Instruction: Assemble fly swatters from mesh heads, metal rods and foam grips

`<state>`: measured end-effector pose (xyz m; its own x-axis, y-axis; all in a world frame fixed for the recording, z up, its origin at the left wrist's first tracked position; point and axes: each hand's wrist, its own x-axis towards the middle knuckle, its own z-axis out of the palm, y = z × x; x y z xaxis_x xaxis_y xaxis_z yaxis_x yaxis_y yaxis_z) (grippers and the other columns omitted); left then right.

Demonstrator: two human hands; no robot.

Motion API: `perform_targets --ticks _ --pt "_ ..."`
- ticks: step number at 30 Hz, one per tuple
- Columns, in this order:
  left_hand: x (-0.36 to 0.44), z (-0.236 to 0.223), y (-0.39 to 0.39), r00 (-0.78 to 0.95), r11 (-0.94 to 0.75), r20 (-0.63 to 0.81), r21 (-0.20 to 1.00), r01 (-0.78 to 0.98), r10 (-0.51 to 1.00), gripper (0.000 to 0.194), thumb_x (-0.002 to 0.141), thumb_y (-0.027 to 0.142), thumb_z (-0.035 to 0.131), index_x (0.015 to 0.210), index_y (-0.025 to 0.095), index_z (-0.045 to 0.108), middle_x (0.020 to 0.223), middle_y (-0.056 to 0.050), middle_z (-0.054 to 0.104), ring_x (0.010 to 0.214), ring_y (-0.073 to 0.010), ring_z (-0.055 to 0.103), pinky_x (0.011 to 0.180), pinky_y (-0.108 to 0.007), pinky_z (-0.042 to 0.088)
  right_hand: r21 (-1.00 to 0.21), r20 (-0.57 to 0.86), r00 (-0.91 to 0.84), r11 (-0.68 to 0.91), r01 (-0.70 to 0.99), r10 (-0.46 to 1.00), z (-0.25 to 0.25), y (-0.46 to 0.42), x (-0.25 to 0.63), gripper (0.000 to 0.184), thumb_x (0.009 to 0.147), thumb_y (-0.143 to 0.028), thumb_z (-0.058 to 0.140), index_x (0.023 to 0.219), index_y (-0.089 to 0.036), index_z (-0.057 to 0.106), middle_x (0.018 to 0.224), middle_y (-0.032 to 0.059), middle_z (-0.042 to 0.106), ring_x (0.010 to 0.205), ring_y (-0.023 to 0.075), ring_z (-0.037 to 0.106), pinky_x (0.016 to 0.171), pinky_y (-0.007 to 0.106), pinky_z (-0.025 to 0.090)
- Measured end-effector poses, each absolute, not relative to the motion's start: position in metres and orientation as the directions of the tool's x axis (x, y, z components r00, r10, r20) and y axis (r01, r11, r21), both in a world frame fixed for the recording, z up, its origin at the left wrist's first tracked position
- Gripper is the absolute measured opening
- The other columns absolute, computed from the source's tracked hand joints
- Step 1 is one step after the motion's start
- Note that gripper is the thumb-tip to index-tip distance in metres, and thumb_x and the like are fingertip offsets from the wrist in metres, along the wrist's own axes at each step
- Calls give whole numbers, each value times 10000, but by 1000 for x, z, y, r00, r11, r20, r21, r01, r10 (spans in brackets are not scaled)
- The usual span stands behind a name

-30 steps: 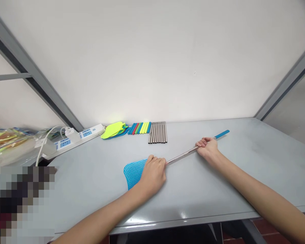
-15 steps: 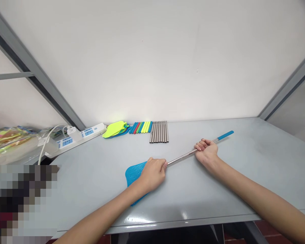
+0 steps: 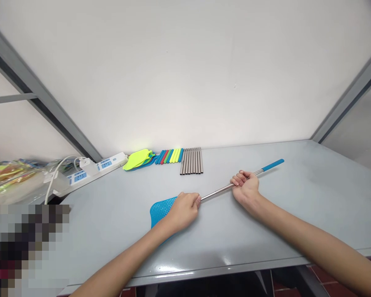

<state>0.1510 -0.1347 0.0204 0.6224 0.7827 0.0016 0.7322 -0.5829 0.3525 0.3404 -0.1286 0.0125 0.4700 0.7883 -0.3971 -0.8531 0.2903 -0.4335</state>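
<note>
A fly swatter with a blue perforated head (image 3: 161,210), a thin metal rod (image 3: 217,192) and a blue grip (image 3: 273,165) lies slanted across the middle of the table in the head view. My left hand (image 3: 184,209) is closed around it where the head meets the rod, hiding that joint and part of the head. Farther right, my right hand (image 3: 246,186) is wrapped palm-up around the rod, short of the blue grip. The grip's free end points up and to the right.
At the back lie stacked yellow and blue swatter heads (image 3: 137,160), a row of coloured grips (image 3: 170,156) and several metal tubes (image 3: 191,161). A white power strip (image 3: 106,163) with a plugged-in adapter stands left, near plastic-bagged items (image 3: 15,177). A wall (image 3: 204,82) closes off the back.
My right hand has slid slightly left along the rod, away from the blue grip. My left hand keeps its hold at the swatter head. The view has shifted a little.
</note>
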Motion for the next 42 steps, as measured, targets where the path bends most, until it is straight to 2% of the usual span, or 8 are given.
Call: perform_targets --ticks 10,27,32,37,42 --pt "153 17 -135 637 -599 15 358 716 771 334 830 235 237 538 175 386 536 4 490 531 -118 434 571 -255 292 -402 -430 415 242 -883 802 12 -134 333 121 635 -92 330 567 -180 282 364 -102 156 282 38 158 276 163 173" --pt "156 20 -137 634 -583 -47 347 735 772 356 839 243 229 577 168 457 579 -9 527 587 -124 453 617 -254 301 -382 -447 369 199 -903 815 12 -146 317 119 623 -80 358 569 -170 304 371 -92 187 301 40 198 311 169 224" --pt "156 19 -138 635 -597 -15 327 733 772 357 843 250 231 598 170 479 581 -11 533 585 -129 461 602 -254 291 -377 -467 313 134 -917 827 10 -144 321 112 621 -85 355 579 -172 298 376 -86 197 304 44 217 328 174 246" --pt "157 20 -136 643 -593 -21 364 718 766 375 848 261 232 589 166 486 564 -5 528 543 -116 453 571 -246 287 -354 -513 218 27 -935 830 11 -139 328 100 624 -95 340 595 -176 289 381 -78 208 306 49 231 338 179 255" --pt "156 20 -134 643 -593 -8 379 710 766 378 849 275 237 573 167 471 548 1 516 532 -113 445 558 -240 289 -358 -507 189 -5 -934 841 11 -135 333 92 649 -111 333 603 -177 289 384 -70 220 310 55 251 342 188 260"
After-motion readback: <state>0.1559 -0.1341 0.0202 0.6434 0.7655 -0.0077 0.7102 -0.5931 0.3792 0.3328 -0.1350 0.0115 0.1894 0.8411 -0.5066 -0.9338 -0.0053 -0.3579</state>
